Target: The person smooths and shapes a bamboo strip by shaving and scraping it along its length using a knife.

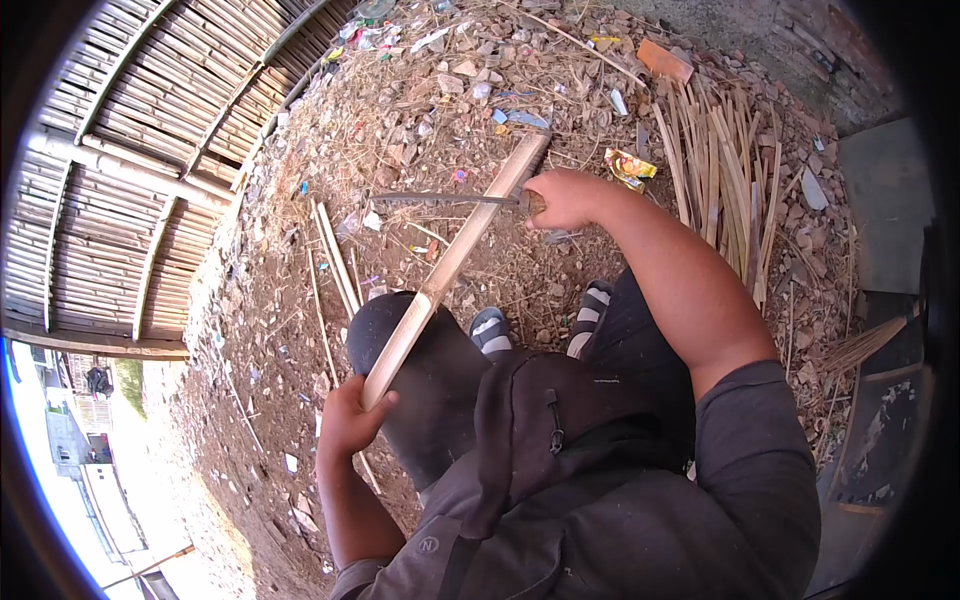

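A long split bamboo piece (462, 252), pale inner face up, slants from lower left to upper right in front of my body. Closed around its near end is my left hand (350, 415), at my left knee. My right hand (563, 198) grips the handle of a long, thin, dark-bladed knife (430, 199). The blade points left and lies across the bamboo near its far end; whether its edge cuts into the wood I cannot tell. My right fingers wrap the handle and partly hide it.
Rubble and litter cover the ground. A pile of bamboo strips (730, 175) lies at right, near a yellow wrapper (630, 167) and a brick (665, 62). Other strips (336, 255) lie at left. A bamboo wall (150, 130) stands upper left, a broom (872, 342) at right.
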A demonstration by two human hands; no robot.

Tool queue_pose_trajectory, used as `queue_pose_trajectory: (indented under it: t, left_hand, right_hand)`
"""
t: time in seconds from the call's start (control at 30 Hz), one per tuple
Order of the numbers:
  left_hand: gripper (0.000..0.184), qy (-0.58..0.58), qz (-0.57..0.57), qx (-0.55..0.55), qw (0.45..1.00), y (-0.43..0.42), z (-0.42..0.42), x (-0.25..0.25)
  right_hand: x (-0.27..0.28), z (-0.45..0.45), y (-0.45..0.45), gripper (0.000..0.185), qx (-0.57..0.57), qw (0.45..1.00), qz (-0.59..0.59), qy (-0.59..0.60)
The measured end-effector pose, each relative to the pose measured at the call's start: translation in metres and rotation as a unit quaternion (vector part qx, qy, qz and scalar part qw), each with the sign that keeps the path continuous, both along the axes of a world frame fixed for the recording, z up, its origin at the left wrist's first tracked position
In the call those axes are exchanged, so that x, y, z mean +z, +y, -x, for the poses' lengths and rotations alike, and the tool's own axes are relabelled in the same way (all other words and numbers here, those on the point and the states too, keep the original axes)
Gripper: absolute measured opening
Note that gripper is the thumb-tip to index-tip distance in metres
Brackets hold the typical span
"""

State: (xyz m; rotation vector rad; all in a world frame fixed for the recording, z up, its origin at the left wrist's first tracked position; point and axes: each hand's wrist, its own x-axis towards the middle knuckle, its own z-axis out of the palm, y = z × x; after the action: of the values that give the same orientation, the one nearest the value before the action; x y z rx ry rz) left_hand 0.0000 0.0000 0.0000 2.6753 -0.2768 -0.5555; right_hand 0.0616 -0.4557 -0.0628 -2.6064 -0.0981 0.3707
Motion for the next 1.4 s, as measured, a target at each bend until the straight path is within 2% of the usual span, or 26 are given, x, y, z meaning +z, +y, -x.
queue_pose_trajectory:
  t: [0.07,0.17,0.27,0.37,0.4,0.5,0.6,0.7,0.8,0.9,0.93,1.03,1.07,1.17,1.2,1.33,1.4]
  left_hand:
    - [0.044,0.001,0.002,0.001,1.0,0.0,0.0,0.002]
    - [0.045,-0.006,-0.001,0.008,1.0,0.006,-0.002,-0.004]
    - [0.046,-0.009,0.025,-0.011,1.0,0.01,-0.005,-0.016]
    - [0.053,-0.015,0.005,-0.013,1.0,0.008,-0.001,-0.012]
    - [0.053,-0.021,-0.002,-0.015,1.0,0.007,0.0,-0.009]
    - [0.052,-0.038,-0.014,-0.017,0.999,0.006,0.001,-0.008]
    - [0.052,-0.044,-0.008,-0.02,0.999,0.011,-0.001,-0.014]
    - [0.054,-0.07,-0.024,-0.028,0.997,0.005,0.004,-0.009]
    - [0.054,-0.086,-0.046,-0.035,0.995,0.006,0.005,-0.007]
    - [0.054,-0.067,-0.03,-0.037,0.997,0.01,0.0,-0.01]
    - [0.055,-0.06,-0.023,-0.038,0.997,0.011,-0.001,-0.012]
    - [0.055,-0.044,0.004,-0.039,0.998,0.01,-0.002,-0.011]
    - [0.055,-0.049,-0.013,-0.038,0.998,0.009,-0.001,-0.01]
    - [0.055,-0.062,-0.038,-0.032,0.997,0.005,0.003,-0.005]
    - [0.055,-0.06,-0.033,-0.031,0.997,0.006,0.004,-0.004]
    - [0.054,-0.052,-0.008,-0.036,0.998,0.012,-0.002,-0.012]
    - [0.054,-0.044,0.003,-0.041,0.998,0.013,-0.003,-0.016]
  right_hand:
    - [0.004,0.0,0.001,0.051,0.0,1.0,-0.006,0.003]
    - [0.02,0.006,0.008,0.05,-0.006,0.998,0.052,-0.043]
    - [0.029,0.007,-0.011,0.046,-0.01,1.0,-0.012,-0.026]
    - [-0.005,-0.004,-0.026,0.038,-0.118,0.988,-0.031,-0.094]
    - [-0.001,-0.005,-0.025,0.038,-0.121,0.99,0.003,-0.067]
    - [0.022,0.008,-0.003,0.05,-0.037,0.998,0.023,-0.048]
    - [0.036,0.013,0.014,0.049,0.059,0.998,0.034,-0.005]
    - [-0.004,-0.003,-0.003,0.034,-0.049,0.997,-0.05,-0.038]
    - [-0.011,-0.011,-0.003,0.044,-0.069,0.997,0.013,-0.018]
    - [0.025,0.009,0.016,0.042,-0.01,0.996,0.066,-0.059]
    - [0.024,0.007,0.016,0.041,0.027,0.999,0.038,-0.026]
    - [0.01,0.006,-0.002,0.04,0.032,0.998,-0.017,-0.042]
    - [0.009,0.003,-0.01,0.042,-0.013,0.999,-0.038,-0.023]
    - [-0.017,-0.01,-0.027,0.042,-0.104,0.993,0.0,-0.052]
    - [-0.002,-0.008,-0.02,0.041,-0.108,0.994,0.014,0.0]
    - [0.024,0.01,0.012,0.037,0.003,0.997,0.03,-0.071]
    - [0.036,0.015,0.021,0.038,0.052,0.998,0.034,-0.027]
